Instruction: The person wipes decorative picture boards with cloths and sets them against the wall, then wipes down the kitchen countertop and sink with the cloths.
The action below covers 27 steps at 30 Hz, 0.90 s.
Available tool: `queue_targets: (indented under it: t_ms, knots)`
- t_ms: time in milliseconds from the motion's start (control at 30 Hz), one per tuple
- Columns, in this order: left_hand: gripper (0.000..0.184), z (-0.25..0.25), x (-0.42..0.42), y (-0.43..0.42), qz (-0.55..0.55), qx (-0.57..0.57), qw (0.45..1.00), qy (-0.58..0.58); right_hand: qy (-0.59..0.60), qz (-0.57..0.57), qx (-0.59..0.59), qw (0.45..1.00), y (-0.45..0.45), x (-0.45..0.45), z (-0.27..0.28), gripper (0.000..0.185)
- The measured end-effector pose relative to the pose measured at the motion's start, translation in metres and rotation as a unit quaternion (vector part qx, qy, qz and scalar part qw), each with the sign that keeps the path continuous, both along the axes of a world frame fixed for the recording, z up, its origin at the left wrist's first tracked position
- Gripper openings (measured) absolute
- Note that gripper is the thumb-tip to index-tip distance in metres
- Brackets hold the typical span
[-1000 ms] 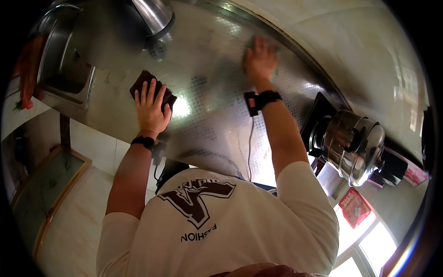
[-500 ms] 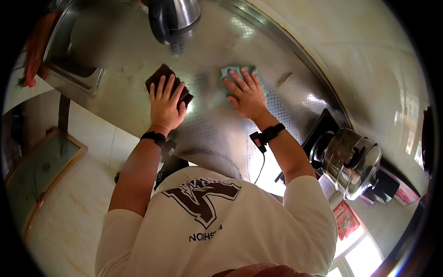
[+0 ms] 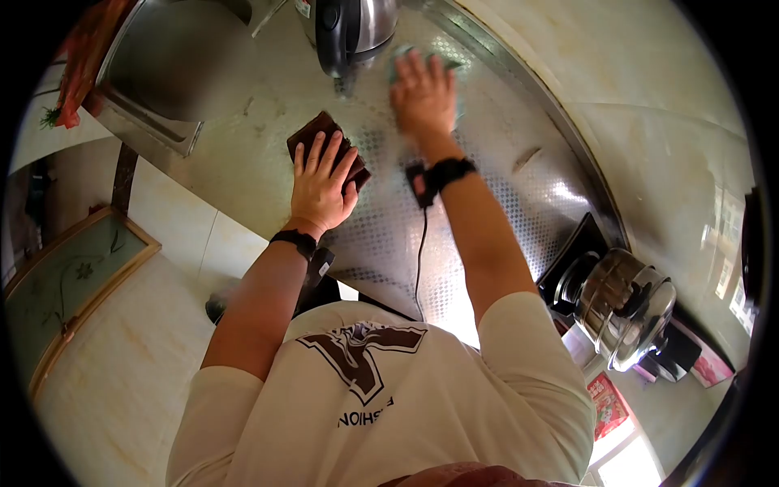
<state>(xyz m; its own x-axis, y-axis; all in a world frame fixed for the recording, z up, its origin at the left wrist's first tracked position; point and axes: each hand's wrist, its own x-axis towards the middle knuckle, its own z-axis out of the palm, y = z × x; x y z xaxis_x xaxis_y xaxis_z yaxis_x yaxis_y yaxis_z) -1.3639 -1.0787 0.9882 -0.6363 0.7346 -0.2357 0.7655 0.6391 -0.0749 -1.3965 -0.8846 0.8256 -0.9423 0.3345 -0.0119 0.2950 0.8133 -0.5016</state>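
My left hand (image 3: 323,183) lies with its fingers spread on a dark brown cloth (image 3: 312,134), which rests on the metal countertop (image 3: 377,235). Further right, my right hand (image 3: 424,96) is flat over a light blue-green cloth (image 3: 460,105), its fingers extended and somewhat blurred by motion. Most of that cloth is hidden under the hand. A steel kettle (image 3: 372,24) with a black handle stands just beyond, between the two hands and toward the top. Each wrist wears a black band.
At the upper left is a metal sink (image 3: 195,138), with a red bag (image 3: 77,65) beside it. A steamer pot with a glass lid (image 3: 621,304) sits on the right, near the tiled wall (image 3: 649,138). A small brown mark shows on the counter (image 3: 527,159).
My right hand came back toward me with the blue-green cloth, then moved away again toward the kettle. My left hand stays on the brown cloth. The view has shifted a little.
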Motion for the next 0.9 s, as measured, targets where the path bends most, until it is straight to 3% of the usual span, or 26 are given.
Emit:
queue_targets:
  t_ms: [100,133,200,267,400,467,567,667,733,833,900]
  knots:
    - [0.056,0.013,-0.002,0.004,0.006,-0.009,1.000,0.002,-0.033,0.177,-0.033,0.983,-0.015,0.070,0.059,0.056]
    - [0.056,0.018,-0.004,0.003,0.007,-0.008,1.000,-0.005,-0.016,0.211,-0.059,0.976,-0.016,0.099,0.056,0.056]
    - [0.056,0.024,-0.011,-0.003,0.016,-0.007,1.000,-0.011,-0.091,0.212,0.006,0.973,-0.003,0.134,0.042,0.055]
    - [0.056,0.027,-0.019,-0.008,0.010,0.001,1.000,-0.017,-0.034,0.057,-0.039,0.997,0.025,0.159,-0.020,0.054]
    - [0.056,0.030,-0.029,-0.010,-0.011,-0.002,1.000,-0.011,-0.106,-0.184,-0.068,0.975,0.050,0.099,-0.038,0.058]
    - [0.056,0.027,-0.021,-0.005,-0.011,-0.008,1.000,-0.014,-0.096,-0.186,-0.040,0.977,0.042,0.056,-0.028,0.056]
    - [0.055,0.017,-0.005,0.006,-0.012,-0.010,1.000,-0.009,-0.076,-0.075,-0.021,0.994,0.017,0.013,0.025,0.055]
    - [0.054,0.012,0.013,0.016,-0.012,-0.018,1.000,0.004,-0.001,0.079,-0.021,0.997,-0.021,0.047,0.050,0.055]
    - [0.055,0.011,0.024,0.025,-0.015,-0.025,1.000,0.004,0.045,0.141,-0.096,0.984,-0.013,0.110,0.054,0.055]
    - [0.057,0.008,0.030,0.034,-0.023,-0.029,0.999,0.009,-0.081,0.093,-0.050,0.991,0.042,0.176,0.029,0.058]
    - [0.058,-0.001,0.035,0.034,-0.026,-0.031,0.999,0.009,-0.189,-0.032,-0.050,0.980,0.092,0.221,-0.012,0.059]
